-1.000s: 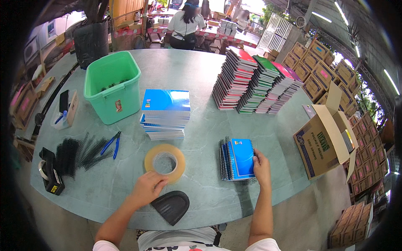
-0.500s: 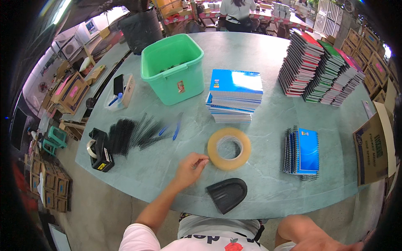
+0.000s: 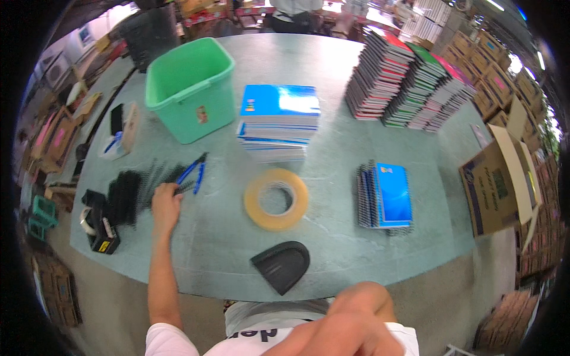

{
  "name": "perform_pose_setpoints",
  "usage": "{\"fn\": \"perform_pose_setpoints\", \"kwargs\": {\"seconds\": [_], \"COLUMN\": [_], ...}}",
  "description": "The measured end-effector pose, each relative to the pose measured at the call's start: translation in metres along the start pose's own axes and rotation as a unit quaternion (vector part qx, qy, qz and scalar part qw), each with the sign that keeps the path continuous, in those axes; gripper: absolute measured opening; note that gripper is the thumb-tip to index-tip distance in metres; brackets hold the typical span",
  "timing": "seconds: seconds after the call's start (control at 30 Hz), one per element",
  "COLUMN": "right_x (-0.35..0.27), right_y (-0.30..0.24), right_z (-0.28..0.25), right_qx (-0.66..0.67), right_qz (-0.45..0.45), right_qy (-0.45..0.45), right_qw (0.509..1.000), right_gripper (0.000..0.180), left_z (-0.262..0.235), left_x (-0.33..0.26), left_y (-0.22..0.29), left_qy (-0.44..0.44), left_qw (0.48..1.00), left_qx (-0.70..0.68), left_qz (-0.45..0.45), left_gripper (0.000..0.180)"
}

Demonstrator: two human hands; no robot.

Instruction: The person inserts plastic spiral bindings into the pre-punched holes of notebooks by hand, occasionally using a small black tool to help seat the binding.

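Observation:
My left hand [image 3: 167, 204] is over the right side of a heap of black spiral binding coils [image 3: 123, 196], its fingers curled down on the end of one coil. Just beyond those fingertips lie blue-handled pliers [image 3: 199, 177]. My right hand [image 3: 350, 333] is raised close in front of my chest, smeared by motion, so its fingers cannot be made out. Between the arms, a large roll of clear tape [image 3: 255, 207] lies flat. Nearer to me sits a black, rounded wedge-shaped piece [image 3: 282, 267]. A small pile of blue spiral notebooks [image 3: 393, 193] lies at right.
A green bin [image 3: 202, 118] and a stack of blue-covered booklets [image 3: 279, 101] stand farther back. Tall notebook stacks [image 3: 380, 74] rise at the far right. An open carton [image 3: 490, 184] is at the right edge, a black tape dispenser [image 3: 100, 228] at the left.
My left hand has moved left from beside the tape roll to the coils. My right hand has come in from the lower right to my chest. The view has swung right.

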State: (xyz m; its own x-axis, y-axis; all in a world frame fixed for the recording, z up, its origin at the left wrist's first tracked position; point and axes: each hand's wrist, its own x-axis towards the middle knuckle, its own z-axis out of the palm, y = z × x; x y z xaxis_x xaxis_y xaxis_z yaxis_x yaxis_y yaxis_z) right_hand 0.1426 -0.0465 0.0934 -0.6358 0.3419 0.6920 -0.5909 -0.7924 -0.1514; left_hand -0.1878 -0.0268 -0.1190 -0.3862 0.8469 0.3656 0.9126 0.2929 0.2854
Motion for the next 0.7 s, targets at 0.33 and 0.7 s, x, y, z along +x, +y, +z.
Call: {"fn": "perform_pose_setpoints", "kwargs": {"seconds": [0.33, 0.7], "right_x": [0.001, 0.070], "right_y": [-0.050, -0.112], "right_z": [-0.074, -0.205], "right_qx": [-0.860, -0.989], "right_qz": [0.011, 0.106], "right_qy": [-0.112, 0.024], "right_qw": [0.497, 0.102], "right_gripper": [0.023, 0.045], "left_z": [-0.011, -0.063], "left_x": [0.007, -0.013], "left_y": [-0.019, 0.015], "left_qy": [-0.055, 0.038], "left_qw": [0.997, 0.996], "left_qx": [0.056, -0.039], "left_qz": [-0.003, -0.069], "left_gripper": [0.024, 0.033]}}
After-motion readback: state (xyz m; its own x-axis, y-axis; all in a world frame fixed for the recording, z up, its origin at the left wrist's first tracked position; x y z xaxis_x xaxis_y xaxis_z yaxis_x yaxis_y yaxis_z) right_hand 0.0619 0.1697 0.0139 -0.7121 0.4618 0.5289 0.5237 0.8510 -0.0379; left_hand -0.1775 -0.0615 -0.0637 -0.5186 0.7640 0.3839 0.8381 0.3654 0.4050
